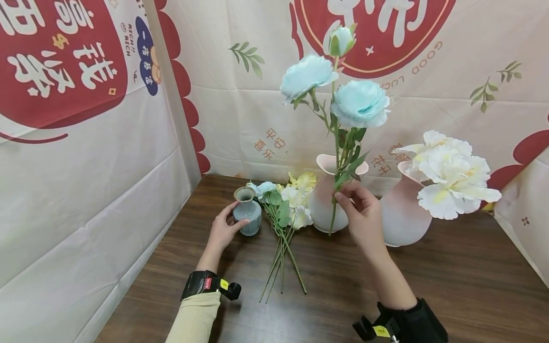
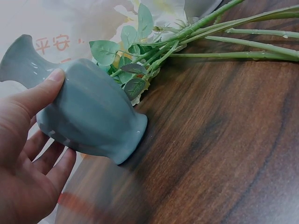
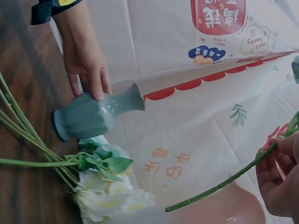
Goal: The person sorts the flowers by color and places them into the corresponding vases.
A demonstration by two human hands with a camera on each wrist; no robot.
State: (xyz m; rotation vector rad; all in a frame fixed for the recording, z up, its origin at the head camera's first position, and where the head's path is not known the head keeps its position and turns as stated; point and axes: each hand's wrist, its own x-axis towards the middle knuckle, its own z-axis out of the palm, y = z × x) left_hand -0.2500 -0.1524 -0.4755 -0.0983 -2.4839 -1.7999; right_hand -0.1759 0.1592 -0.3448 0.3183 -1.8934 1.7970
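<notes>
My left hand (image 1: 224,229) grips a small blue-grey vase (image 1: 249,216) by its body, thumb on one side and fingers on the other. The vase stands upright on the wooden table. In the right hand (image 1: 362,212) I pinch the green stem of a light blue artificial flower (image 1: 361,104), which has two full blooms and a bud at the top. Its bare lower stem (image 3: 219,185) hangs below my fingers, in front of a pink-and-white vase (image 1: 319,202). Beside the small vase lies a bunch of artificial flowers (image 1: 296,200), white, yellow and light blue, with green stems toward me.
A second pink-and-white vase (image 1: 405,214) at the right holds large white flowers (image 1: 454,176). The dark wooden table (image 1: 326,290) is bordered by printed cloth (image 1: 240,119) at the back and left.
</notes>
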